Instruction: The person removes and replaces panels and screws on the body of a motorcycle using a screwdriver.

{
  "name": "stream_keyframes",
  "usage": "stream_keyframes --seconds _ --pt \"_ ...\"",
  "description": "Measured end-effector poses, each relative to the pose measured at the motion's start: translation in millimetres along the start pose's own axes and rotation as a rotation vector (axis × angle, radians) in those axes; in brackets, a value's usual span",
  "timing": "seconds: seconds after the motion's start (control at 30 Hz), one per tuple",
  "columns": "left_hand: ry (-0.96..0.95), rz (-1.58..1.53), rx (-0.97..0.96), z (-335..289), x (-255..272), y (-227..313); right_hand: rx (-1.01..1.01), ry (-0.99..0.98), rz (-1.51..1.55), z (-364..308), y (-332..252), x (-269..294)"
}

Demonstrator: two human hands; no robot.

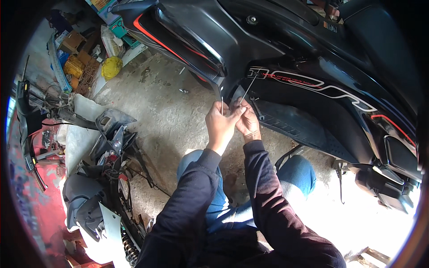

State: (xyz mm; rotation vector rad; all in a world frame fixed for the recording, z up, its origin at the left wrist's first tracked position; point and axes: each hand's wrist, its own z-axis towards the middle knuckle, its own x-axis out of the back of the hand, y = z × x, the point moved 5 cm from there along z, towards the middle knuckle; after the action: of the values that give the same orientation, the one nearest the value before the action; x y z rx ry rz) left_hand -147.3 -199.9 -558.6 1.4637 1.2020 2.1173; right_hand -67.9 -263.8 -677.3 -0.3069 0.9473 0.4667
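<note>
Both hands are close together at mid-view, beside the footboard of a black motor scooter (308, 27). My left hand (218, 127) is closed, its thumb pointing toward the other hand; a short thin metal rod (222, 105) sticks up from its fingers. My right hand (248, 122) pinches a longer, slender metal rod (248, 89) that slants up toward the scooter's side panel. Whether the two rods belong to one tool is hidden by the fingers. Just right of my right hand, a wrench (256, 109) lies on the black footboard (292, 117).
Removed dark plastic scooter parts (111, 129) and another partly stripped machine (85, 196) crowd the left side. Boxes and a yellow bag (112, 68) are heaped at the far left. A small metal piece (183, 90) lies on the concrete floor (165, 120). Strong sunlight washes out the lower right.
</note>
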Motion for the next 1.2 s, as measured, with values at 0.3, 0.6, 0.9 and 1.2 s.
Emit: stream_keyframes --seconds 0.3,0.6,0.9,1.2 --pt "-0.149 0.001 -0.432 11.0 -9.5 15.0 0.061 0.102 -0.150 7.5 10.7 0.6" --pt "-0.098 0.040 -0.457 18.2 -8.8 20.1 -0.070 0.232 -0.245 1.3 4.9 -21.8" --pt "0.053 -0.582 0.104 3.2 -36.8 -29.4 -0.484 0.373 -0.865 2.3 -47.9 -48.5" --pt "0.197 -0.288 -0.172 -9.5 -30.3 -40.0 -0.280 0.610 -1.125 28.9 -92.9 -98.8"
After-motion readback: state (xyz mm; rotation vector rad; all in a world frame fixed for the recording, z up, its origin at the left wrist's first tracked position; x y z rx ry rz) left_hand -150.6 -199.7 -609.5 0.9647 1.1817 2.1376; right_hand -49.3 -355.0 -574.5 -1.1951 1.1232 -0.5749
